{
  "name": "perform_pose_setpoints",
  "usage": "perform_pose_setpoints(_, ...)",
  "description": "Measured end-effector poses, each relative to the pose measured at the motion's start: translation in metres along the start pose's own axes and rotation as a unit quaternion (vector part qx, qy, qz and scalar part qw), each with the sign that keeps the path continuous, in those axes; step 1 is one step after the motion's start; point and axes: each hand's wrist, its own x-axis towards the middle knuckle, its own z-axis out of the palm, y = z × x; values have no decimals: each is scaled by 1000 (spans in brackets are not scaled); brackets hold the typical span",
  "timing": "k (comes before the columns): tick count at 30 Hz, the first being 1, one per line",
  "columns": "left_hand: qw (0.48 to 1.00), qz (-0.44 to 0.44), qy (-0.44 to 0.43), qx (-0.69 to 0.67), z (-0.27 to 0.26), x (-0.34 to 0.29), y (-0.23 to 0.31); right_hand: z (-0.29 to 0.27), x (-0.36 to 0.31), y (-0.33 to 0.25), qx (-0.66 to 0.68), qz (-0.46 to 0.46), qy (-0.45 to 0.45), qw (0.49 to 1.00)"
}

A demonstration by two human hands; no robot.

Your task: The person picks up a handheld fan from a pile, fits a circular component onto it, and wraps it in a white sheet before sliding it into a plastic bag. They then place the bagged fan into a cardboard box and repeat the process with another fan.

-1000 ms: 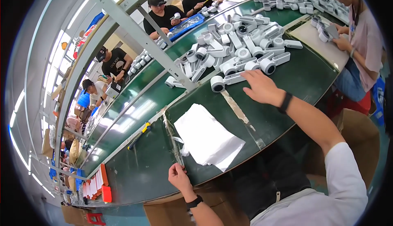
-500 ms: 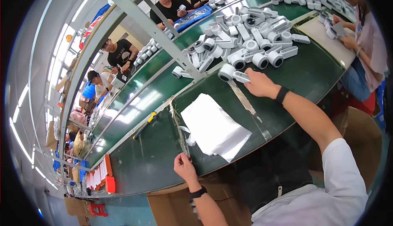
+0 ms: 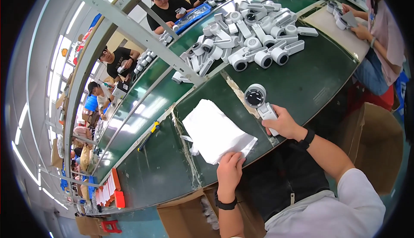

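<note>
My right hand [image 3: 282, 123] is closed around the grey-white handle of a small handheld fan [image 3: 255, 96]. Its round head points away from me, and a dark round face with a lit display is turned up. To its left lies a stack of thin white sheets or bags [image 3: 215, 132], flat on the green bench. My left hand [image 3: 230, 175] is at the stack's near edge, thumb and fingers pinched on the corner of the white sheets. How many layers it grips I cannot make out.
A large heap of similar fans [image 3: 254, 37] covers the bench ahead. A yellow-and-black cutter [image 3: 149, 135] lies left of the stack, near a metal frame post [image 3: 142, 35]. Orange-edged cards [image 3: 108, 189] stand far left. A co-worker [image 3: 379, 52] sits at right; cardboard boxes [image 3: 375, 147] stand below.
My right hand has drawn the fan from beside the heap toward me and turned its dark face up. My left hand has moved right, from the bench edge onto the sheets' near corner.
</note>
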Motion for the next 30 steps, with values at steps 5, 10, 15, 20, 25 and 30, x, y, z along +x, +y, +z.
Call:
perform_pose_setpoints(5, 1000, 15, -8, 26, 3, 2, -2, 1, 0, 3, -31, -25, -14, 999)
perform_pose_setpoints(10, 996, -67, 48, -31, -5, 3, 0, 1, -3, 7, -55, -23, 1, 998)
perform_pose_setpoints(15, 960, -196, 71, -189, -15, 12, 5, -2, -2, 10, -71, -23, 4, 997)
perform_pose_setpoints(20, 944, -212, 94, -236, -23, 18, 6, 1, -3, 7, -57, -18, 8, 998)
perform_pose_setpoints(25, 950, -203, 127, -198, -31, 24, 2, 3, -5, 3, -75, -19, 10, 997)
perform_pose_setpoints(30, 917, -241, 139, -285, -37, 36, 25, -3, -9, 5, -53, -26, -10, 998)
